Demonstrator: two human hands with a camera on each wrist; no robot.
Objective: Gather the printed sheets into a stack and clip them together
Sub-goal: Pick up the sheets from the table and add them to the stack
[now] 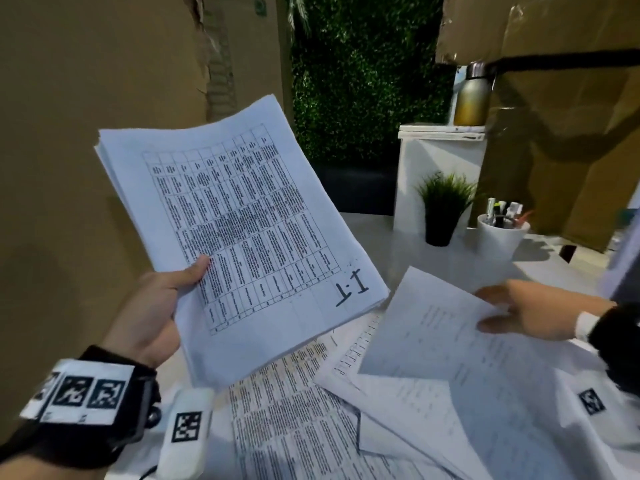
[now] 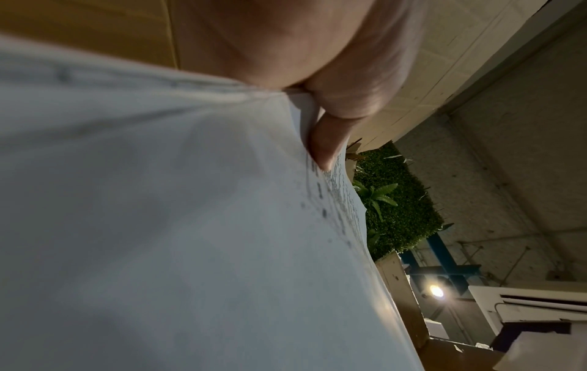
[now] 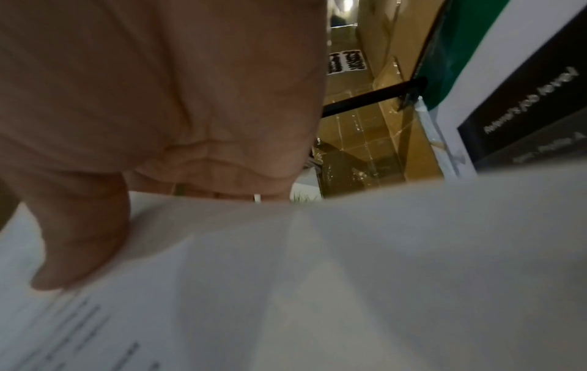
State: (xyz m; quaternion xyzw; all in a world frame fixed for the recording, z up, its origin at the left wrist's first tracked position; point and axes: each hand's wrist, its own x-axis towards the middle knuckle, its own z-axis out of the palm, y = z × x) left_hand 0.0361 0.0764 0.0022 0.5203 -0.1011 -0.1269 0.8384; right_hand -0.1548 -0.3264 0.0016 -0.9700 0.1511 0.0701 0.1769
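Head view: my left hand (image 1: 149, 313) holds a stack of printed sheets (image 1: 239, 216) raised above the table (image 1: 540, 268), thumb on the top page's printed grid, the other fingers hidden beneath. "I.T" is handwritten at the stack's corner nearest my right hand (image 1: 530, 311). That hand pinches a single sheet (image 1: 426, 337), thumb on top, lifted just beside the stack. Loose printed pages (image 1: 301, 410) lie spread on the table under the stack. Beyond the stack stand a potted plant (image 1: 443, 206), a white pen cup (image 1: 500, 237) and a metal bottle (image 1: 472, 95) on a white box.

Left wrist view: my thumb (image 2: 327, 140) presses the stack's edge; its white underside fills the picture; other fingers hidden.

Right wrist view: thumb (image 3: 79, 241) pressed flat on the single sheet, faint print beside it; other fingers hidden behind the paper.
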